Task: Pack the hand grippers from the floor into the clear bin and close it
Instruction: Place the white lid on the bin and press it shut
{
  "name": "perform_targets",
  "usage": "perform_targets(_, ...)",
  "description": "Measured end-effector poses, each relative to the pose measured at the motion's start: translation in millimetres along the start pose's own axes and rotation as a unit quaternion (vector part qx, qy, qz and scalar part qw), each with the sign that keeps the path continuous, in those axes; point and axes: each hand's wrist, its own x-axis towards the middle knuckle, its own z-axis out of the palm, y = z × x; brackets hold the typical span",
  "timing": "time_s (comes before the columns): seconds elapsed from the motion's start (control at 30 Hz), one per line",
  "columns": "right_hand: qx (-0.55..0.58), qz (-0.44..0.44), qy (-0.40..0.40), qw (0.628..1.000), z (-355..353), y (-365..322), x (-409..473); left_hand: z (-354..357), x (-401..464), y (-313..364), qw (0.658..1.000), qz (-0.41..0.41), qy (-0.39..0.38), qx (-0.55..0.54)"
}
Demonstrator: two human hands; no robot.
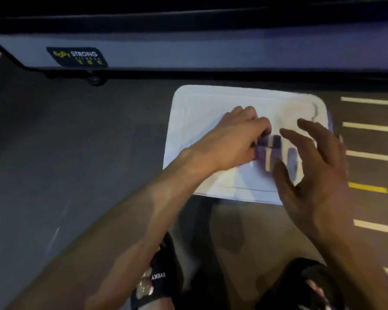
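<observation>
**Both hands over the clear bin, one gripper held at its centre**

The clear bin (211, 139) sits on the dark floor (54, 175) right of centre in the frame, seen from above, its pale rounded rim forming a near-square. The picture is blurred, so its contents are hard to read: a faint ring-like shape shows in its upper right corner, and a purplish form lies under the right hand, perhaps another gripper.

The left hand (231, 139) reaches in from the lower left, fingers curled and pinching a purple hand gripper (269, 143) over the middle of the bin. The right hand (316, 162) hovers over the bin's right half, fingers spread wide and straight, holding nothing.

Across the top of the frame runs a long grey padded bench (211, 52) with a dark label in the upper left. White and yellow floor lines (372, 126) stripe the right edge. Black sandals (159, 280) show at the bottom.
</observation>
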Motion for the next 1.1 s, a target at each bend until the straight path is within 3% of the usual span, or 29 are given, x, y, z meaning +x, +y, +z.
perform_targets(0.33,-0.095,0.057,-0.107,0.988,28.5,62.8,22.4,36.8,21.9,-4.8,0.998,-0.002,0.001,-0.066)
perform_targets(0.67,-0.183,0.069,-0.166,0.967,38.0,44.9,22.7,45.0,0.6,-28.9,0.996,-0.021,0.049,-0.074)
perform_targets(1.1,-0.207,0.05,-0.154,0.965,37.4,56.3,11.9,58.3,-11.0,-19.3,0.994,-0.026,0.08,-0.077)
